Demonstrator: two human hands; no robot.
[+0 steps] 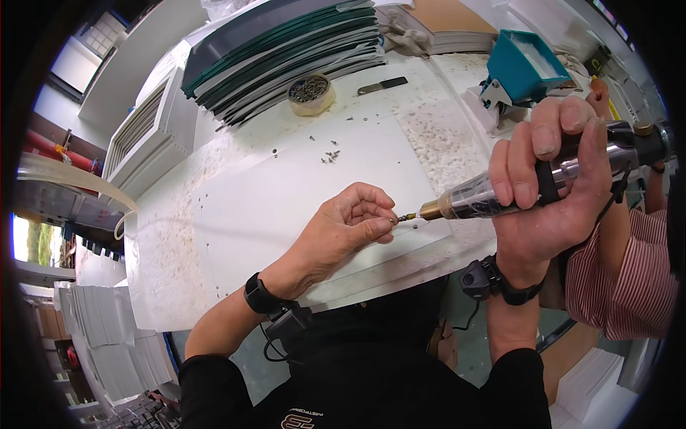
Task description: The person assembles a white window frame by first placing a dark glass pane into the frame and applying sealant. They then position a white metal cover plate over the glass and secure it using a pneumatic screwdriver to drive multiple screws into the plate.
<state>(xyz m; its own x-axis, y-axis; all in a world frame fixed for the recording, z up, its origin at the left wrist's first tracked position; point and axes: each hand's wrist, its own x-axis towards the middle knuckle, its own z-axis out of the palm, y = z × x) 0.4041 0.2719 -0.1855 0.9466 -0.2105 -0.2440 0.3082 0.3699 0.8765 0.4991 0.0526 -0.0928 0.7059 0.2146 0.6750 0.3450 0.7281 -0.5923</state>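
Note:
My right hand [550, 171] is wrapped round a silver power screwdriver [471, 200] that lies nearly level, its brass-coloured nose pointing left. At its tip, the bit [409, 216] meets the pinched fingers of my left hand [350, 222]. A small metal screw seems to sit between that thumb and forefinger, mostly hidden by them. Beneath both hands lies a white panel [264, 193] with small screws or holes along its edges. Several loose screws [330, 155] are scattered on it beyond my left hand.
A round tub of screws [311, 96] stands at the back, beside a flat scraper-like blade [382, 86]. Behind them rises a stack of dark green and grey sheets [286, 57]. A teal bin [525, 68] is at back right. Another person's striped sleeve [629, 279] shows close on the right.

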